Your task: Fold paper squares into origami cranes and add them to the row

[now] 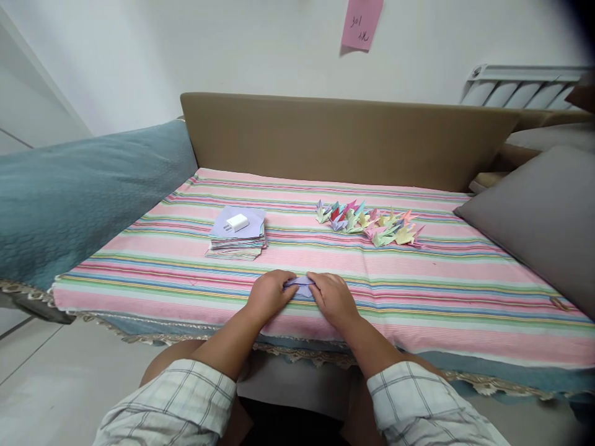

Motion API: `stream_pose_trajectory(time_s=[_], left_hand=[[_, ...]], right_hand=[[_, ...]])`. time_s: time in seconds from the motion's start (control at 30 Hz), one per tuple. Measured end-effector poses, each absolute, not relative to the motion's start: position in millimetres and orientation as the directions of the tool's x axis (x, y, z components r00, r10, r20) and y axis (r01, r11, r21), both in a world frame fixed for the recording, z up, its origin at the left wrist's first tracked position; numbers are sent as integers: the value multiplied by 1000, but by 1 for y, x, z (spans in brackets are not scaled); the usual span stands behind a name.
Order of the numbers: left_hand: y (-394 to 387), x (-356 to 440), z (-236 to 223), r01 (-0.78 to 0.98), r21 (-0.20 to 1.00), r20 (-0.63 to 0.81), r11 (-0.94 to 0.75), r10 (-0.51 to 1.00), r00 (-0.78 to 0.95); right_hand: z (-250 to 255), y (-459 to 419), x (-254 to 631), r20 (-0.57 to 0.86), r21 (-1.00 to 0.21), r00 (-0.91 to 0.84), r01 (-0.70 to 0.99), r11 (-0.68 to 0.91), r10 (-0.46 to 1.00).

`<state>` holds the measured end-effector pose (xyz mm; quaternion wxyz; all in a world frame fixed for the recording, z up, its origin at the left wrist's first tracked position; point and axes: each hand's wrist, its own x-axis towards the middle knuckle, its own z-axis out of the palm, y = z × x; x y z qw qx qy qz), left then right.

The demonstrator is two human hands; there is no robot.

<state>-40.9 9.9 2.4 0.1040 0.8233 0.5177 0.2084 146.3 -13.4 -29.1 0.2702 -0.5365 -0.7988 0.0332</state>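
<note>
A small folded piece of purple origami paper [304, 289] lies between my hands, near the front edge of the striped cloth. My left hand [271, 293] pinches its left end, thumb toward me and fingers on the far side. From the other side my right hand [333, 297] grips the right end in the same way. The fingers cover both ends, so only the middle of the folded paper shows. Up and left of my hands sits a stack of square paper sheets [237, 248], topped by a purple sheet with a white charger plug [237, 222] on it.
Several colourful folded paper cranes [367, 223] are grouped at the back right on the striped cloth [297, 248]. A grey cushion [539, 217] leans at the right. A blue-covered armrest [93, 192] bounds the left, and a brown backrest [344, 139] the far side.
</note>
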Motion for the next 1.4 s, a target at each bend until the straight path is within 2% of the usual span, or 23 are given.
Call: stream_pose_trajectory(time_s=[0.2,0.37,0.57,0.73,0.97,1.03,1.2,1.4], left_hand=[[11,-41,4,852,300,181,-429,902,391],[11,-36,4,881,239,156,-409,911,381],[14,-42,2,856,260,160,-446,894,418],[16,-50,-1,805,176,208,-567,820,533],[20,-59,-4,740,122,239,-662,743,625],[20,-60,-3,739,144,248,-659,746,617],[18,-60,5,775,294,229,-559,829,511],[19,-60,7,812,275,232,-515,855,464]], right_hand=[[-35,-13,143,503,-201,-304,870,451,809],[-36,-14,140,472,-136,-315,896,422,823],[-36,-14,141,454,-134,-317,899,416,833],[-36,-13,141,440,-154,-304,901,405,845],[-36,-13,141,428,-152,-300,906,395,852],[-36,-14,141,427,-147,-304,906,397,852],[-37,-13,141,424,-139,-310,906,399,851],[-35,-15,142,421,-138,-318,903,407,850]])
